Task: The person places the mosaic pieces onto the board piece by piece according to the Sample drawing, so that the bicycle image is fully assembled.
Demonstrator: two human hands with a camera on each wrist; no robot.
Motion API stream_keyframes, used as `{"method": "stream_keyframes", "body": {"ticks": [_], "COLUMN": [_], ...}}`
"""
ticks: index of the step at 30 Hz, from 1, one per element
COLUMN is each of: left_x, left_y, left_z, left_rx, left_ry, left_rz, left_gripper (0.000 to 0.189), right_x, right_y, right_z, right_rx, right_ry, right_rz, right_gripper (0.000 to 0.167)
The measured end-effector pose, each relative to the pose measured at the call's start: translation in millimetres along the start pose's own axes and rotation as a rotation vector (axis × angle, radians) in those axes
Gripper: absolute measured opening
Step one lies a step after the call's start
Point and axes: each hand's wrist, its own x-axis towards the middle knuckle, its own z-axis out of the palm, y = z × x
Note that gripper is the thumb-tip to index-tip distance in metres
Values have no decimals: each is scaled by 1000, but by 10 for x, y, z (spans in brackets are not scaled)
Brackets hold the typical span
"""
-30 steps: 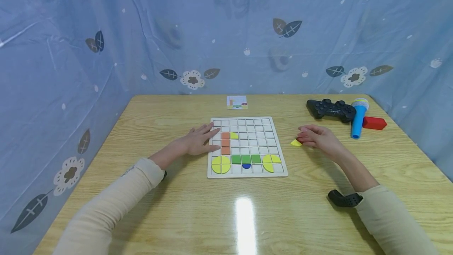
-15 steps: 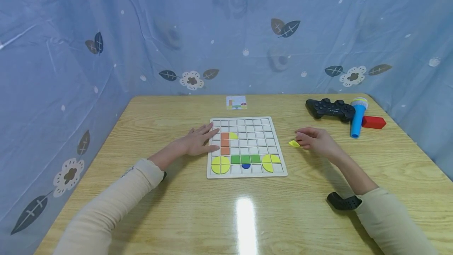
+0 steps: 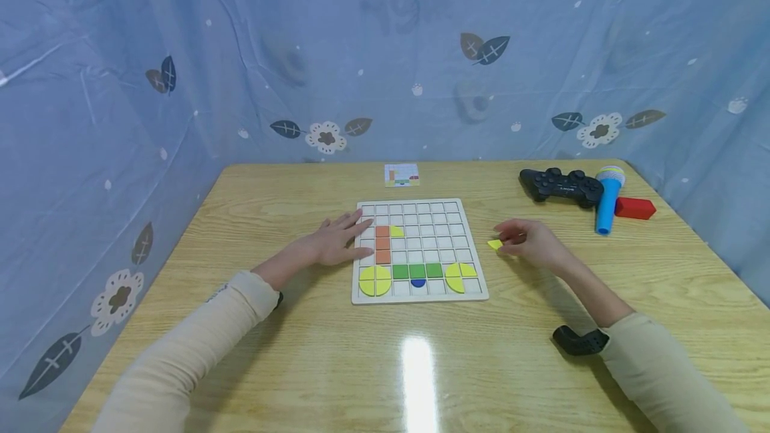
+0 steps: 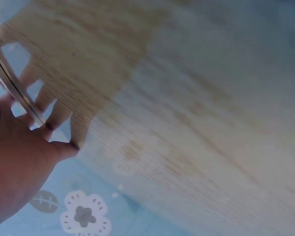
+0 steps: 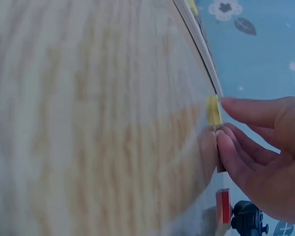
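Note:
My left hand rests with spread fingers on the left edge of a white grid board. Orange squares, green squares, a blue half-circle and yellow quarter-circles lie in its cells. At the lower right, yellow quarters fill three cells of a circle. Just right of the board, my right hand pinches a yellow quarter-circle piece close over the table. In the right wrist view, the yellow piece shows at the fingertips, with a dark reddish piece partly hidden below them.
A small printed card lies behind the board. At the back right are a black game controller, a blue toy microphone and a red block. A blue patterned curtain hangs behind the table.
My right hand has moved slightly left toward the board with the yellow quarter-circle piece. The red piece seen beside it earlier is now hidden in the head view. The left hand stays put.

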Motion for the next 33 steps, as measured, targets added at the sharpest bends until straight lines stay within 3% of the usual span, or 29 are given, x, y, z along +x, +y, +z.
{"method": "stream_keyframes", "body": {"ticks": [17,33], "left_x": [19,-2], "left_y": [-14,-1], "left_z": [9,-4], "left_rx": [6,13], "left_ry": [3,-5], "left_rz": [12,2], "left_gripper": [77,76], "right_x": [24,-16], "right_y": [-5,-66], "right_z": [55,-4], "right_rx": [-44,183], "right_ry": [13,-140], "right_rz": [-33,39], "right_gripper": [32,35]}}
